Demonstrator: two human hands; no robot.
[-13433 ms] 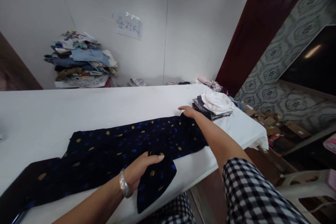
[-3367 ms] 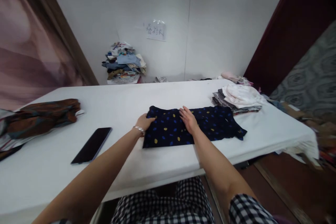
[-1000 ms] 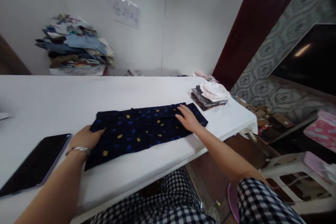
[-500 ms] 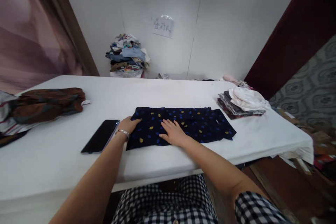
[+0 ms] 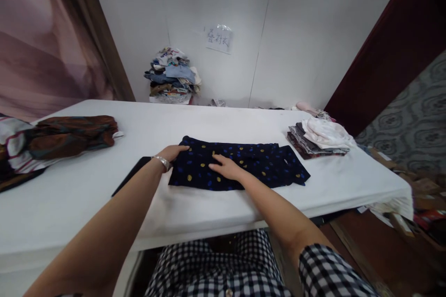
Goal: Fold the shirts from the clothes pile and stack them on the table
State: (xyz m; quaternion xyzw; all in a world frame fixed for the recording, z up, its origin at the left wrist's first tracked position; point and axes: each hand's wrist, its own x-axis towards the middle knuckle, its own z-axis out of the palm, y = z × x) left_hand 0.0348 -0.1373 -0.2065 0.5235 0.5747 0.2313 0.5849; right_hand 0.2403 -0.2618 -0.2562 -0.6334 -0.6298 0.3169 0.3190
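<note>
White tabletop (image 5: 195, 213) runs wide in front of you, its near edge just above your checked lap. Your left hand (image 5: 173, 152) lies flat, fingers extended, on the left end of a folded navy garment dotted with blue and yellow spots (image 5: 258, 162); a silver bracelet (image 5: 162, 162) sits on that wrist. Your right hand (image 5: 226, 167) rests open and palm down near the garment's middle, fingers spread, pressing the cloth rather than gripping it. The garment lies as a long band across the centre of the table, its right end spreading a little wider. A dark phone (image 5: 130, 177) lies flat just beside your left forearm, partly hidden by it.

Further out, a rumpled brown patterned garment (image 5: 69, 134) lies on the left end of the table, over striped cloth. At the right end you have a stack of folded clothes (image 5: 318, 139) topped by something white. Beyond the far edge, a tall pile of mixed clothing (image 5: 172, 74) stands against the white wall, and above it a paper sign under plastic (image 5: 219, 39) carries handwritten Chinese characters, too small to read with certainty.
</note>
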